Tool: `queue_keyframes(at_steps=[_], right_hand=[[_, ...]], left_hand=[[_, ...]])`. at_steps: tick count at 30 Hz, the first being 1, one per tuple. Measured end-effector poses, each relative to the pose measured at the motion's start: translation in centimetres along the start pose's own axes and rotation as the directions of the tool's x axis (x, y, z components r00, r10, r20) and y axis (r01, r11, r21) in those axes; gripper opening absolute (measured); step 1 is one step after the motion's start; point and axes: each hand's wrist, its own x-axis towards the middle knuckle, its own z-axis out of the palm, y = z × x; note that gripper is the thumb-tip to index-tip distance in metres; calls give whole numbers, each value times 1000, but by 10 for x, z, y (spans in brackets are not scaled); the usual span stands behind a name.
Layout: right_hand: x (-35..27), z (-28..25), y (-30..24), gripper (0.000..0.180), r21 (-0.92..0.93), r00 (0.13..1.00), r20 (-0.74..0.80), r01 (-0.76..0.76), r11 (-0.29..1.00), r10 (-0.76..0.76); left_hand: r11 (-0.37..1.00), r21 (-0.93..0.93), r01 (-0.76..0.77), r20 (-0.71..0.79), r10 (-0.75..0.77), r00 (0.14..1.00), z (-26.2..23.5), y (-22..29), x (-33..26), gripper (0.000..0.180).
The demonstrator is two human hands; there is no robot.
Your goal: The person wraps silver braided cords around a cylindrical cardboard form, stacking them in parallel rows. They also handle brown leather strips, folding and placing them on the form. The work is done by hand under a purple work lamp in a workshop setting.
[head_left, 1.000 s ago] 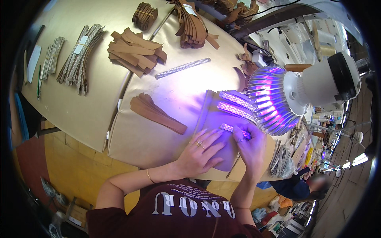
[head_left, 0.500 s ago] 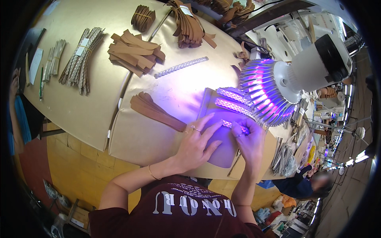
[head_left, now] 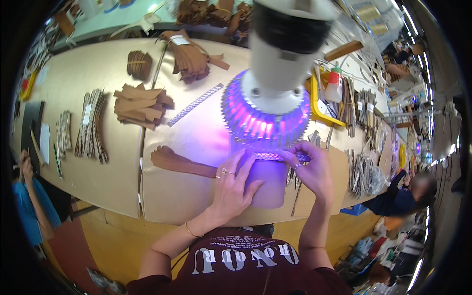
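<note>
A white lamp with a ring of purple lights (head_left: 268, 105) hangs low over the cardboard-covered table (head_left: 113, 182). Under it lies a flat board (head_left: 268, 184) washed in purple light, with a narrow patterned strip (head_left: 273, 156) across its top. My left hand (head_left: 233, 184) lies flat on the board, fingers spread, a ring on one finger. My right hand (head_left: 309, 169) pinches the right end of the strip at the board's edge. A brown leather piece (head_left: 179, 162) lies just left of my left hand.
Stacks of brown leather pieces (head_left: 140, 105) and bundles of strips (head_left: 91, 128) lie on the left. A loose patterned strip (head_left: 196, 104) lies mid-table. A yellow tray (head_left: 324, 105) and a small bottle (head_left: 335, 83) stand to the right. Other people stand at the far left (head_left: 29, 201) and right (head_left: 408, 194).
The view has swung, so the lamp now sits above the board at the centre. Both hands stay on the board and strip, with the right hand still at the strip's end.
</note>
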Motion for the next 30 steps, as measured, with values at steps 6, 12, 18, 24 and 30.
queue_keyframes(at_steps=[6, 12, 18, 24, 30], right_hand=[[-3, -2, 3, 23, -22, 995, 57, -83, 996, 84], [-2, 1, 11, 28, -1, 999, 20, -50, 999, 50], [-9, -2, 35, 33, 13, 994, -12, -109, 994, 109], [-16, -5, 68, 34, 177, 984, -10, -174, 969, 179], [-17, 2, 78, 47, 287, 971, 49, -237, 928, 232]], left_hand=[[997, 71, 1, 48, -5, 999, -3, 2, 1, 55], [995, 97, -27, 49, 22, 999, -5, 4, 4, 53], [995, 94, -29, 83, 21, 996, -6, 4, 5, 51], [996, 85, -31, 92, 23, 995, -5, 7, 4, 52], [991, 132, -14, 145, -6, 989, -8, 13, 6, 52]])
